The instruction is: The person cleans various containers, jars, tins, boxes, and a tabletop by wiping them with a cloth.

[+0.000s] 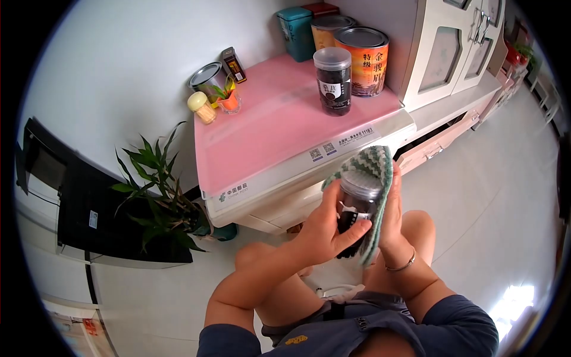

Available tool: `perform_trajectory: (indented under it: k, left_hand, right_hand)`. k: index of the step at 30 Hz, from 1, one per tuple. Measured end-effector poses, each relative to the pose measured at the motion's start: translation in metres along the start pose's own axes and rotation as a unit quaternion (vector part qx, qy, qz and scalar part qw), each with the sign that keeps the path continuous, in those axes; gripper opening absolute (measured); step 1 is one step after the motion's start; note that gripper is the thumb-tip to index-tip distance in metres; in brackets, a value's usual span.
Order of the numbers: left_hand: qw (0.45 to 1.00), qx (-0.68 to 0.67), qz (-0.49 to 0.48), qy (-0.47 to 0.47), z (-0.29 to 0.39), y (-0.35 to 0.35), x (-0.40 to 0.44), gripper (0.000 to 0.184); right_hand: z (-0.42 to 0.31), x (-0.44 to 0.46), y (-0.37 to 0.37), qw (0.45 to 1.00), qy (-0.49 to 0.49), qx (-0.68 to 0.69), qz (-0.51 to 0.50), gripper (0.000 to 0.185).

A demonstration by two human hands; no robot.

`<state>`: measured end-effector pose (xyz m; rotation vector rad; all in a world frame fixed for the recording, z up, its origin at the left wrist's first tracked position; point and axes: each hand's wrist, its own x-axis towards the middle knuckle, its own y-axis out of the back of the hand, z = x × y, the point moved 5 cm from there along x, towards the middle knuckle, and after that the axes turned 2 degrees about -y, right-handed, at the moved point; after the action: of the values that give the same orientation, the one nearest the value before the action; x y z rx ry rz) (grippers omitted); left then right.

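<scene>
A clear-lidded jar (359, 189) with dark contents is held upright, slightly tilted, above my lap. My left hand (331, 229) wraps round its near left side, thumb across the front. Behind and to the right of the jar hangs a green and white knitted cloth (380, 166), pressed against it by my right hand (392, 208). The fingers of my right hand are mostly hidden behind the cloth. On the pink-topped cabinet (262, 137) stands a similar dark jar (334, 83), close to an orange tin (364, 62).
Further tins and a teal box (295, 33) stand at the back. A toothpick holder (202, 107), small potted plant (228, 102) and grey tin (208, 77) are at the left. A leafy plant (157, 172) stands beside the cabinet. A drawer (437, 146) is partly open at the right.
</scene>
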<state>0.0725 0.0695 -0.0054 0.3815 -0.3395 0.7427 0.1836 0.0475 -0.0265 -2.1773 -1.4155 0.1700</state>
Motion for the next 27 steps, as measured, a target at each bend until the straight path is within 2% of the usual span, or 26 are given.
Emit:
perform_trajectory:
  k: [2, 4, 5, 6, 8, 9, 11, 12, 13, 15, 18, 20, 21, 22, 23, 24, 26, 27]
  left_hand:
    - [1.000, 0.011, -0.025, 0.008, 0.004, 0.001, -0.001, 0.065]
    - [0.993, 0.089, -0.062, 0.056, 0.001, 0.001, -0.005, 0.066]
    - [0.997, 0.050, -0.034, 0.047, 0.001, 0.001, -0.005, 0.065]
    - [0.997, 0.050, -0.033, 0.047, 0.001, 0.003, -0.005, 0.065]
    - [0.986, 0.077, -0.094, 0.113, -0.005, 0.006, -0.010, 0.063]
    - [0.986, 0.077, -0.094, 0.113, -0.002, 0.009, -0.009, 0.063]
    - [0.971, 0.084, -0.137, 0.177, -0.003, 0.011, -0.008, 0.063]
    - [0.971, 0.084, -0.137, 0.177, -0.003, 0.013, -0.008, 0.063]
    - [0.970, 0.065, -0.142, 0.187, -0.004, 0.013, -0.008, 0.063]
    - [0.969, 0.045, -0.146, 0.195, -0.009, 0.013, -0.009, 0.062]
    - [0.976, -0.026, -0.132, 0.170, -0.013, 0.011, -0.009, 0.058]
    - [0.949, -0.161, -0.133, 0.235, -0.014, 0.008, -0.011, 0.052]
    - [0.950, -0.162, -0.130, 0.234, -0.010, 0.009, -0.009, 0.052]
    - [0.925, -0.219, -0.134, 0.282, -0.010, 0.008, -0.010, 0.043]
    - [0.894, -0.273, -0.137, 0.328, -0.010, 0.007, -0.011, 0.035]
    - [0.895, -0.274, -0.133, 0.326, -0.009, 0.008, -0.009, 0.035]
    - [0.879, -0.271, -0.173, 0.353, -0.010, 0.007, -0.009, 0.028]
    - [0.869, -0.240, -0.193, 0.387, -0.012, 0.006, -0.011, 0.024]
  right_hand:
    - [-0.008, -0.001, -0.002, 0.999, -0.012, 0.006, -0.046, 0.050]
    - [-0.010, 0.002, 0.001, 0.980, -0.052, -0.029, -0.191, 0.037]
    - [-0.014, 0.004, 0.002, 0.975, -0.021, -0.095, -0.199, 0.033]
    - [-0.016, 0.005, 0.001, 0.975, -0.021, -0.096, -0.199, 0.033]
    - [-0.022, 0.004, -0.005, 0.951, 0.039, -0.180, -0.249, 0.033]
    - [-0.025, 0.004, -0.007, 0.940, 0.075, -0.214, -0.254, 0.032]
    - [-0.029, 0.002, -0.009, 0.932, 0.087, -0.257, -0.239, 0.031]
    - [-0.030, 0.001, -0.009, 0.922, 0.098, -0.300, -0.223, 0.030]
    - [-0.028, 0.002, -0.009, 0.922, 0.150, -0.309, -0.180, 0.026]
    - [-0.028, 0.000, -0.007, 0.908, 0.169, -0.350, -0.155, 0.024]
    - [-0.031, -0.001, -0.003, 0.889, 0.194, -0.400, -0.111, 0.019]
    - [-0.041, -0.004, 0.001, 0.885, 0.294, -0.353, -0.074, 0.017]
    - [-0.042, -0.007, 0.003, 0.893, 0.262, -0.361, -0.067, 0.017]
    - [-0.044, -0.006, 0.001, 0.893, 0.261, -0.361, -0.071, 0.017]
    - [-0.046, -0.004, -0.008, 0.899, 0.263, -0.334, -0.107, 0.016]
    - [-0.049, -0.002, -0.014, 0.903, 0.264, -0.306, -0.144, 0.015]
    - [-0.041, -0.003, -0.027, 0.897, 0.137, -0.297, -0.299, 0.021]
    - [-0.036, -0.004, -0.025, 0.884, 0.105, -0.308, -0.336, 0.022]
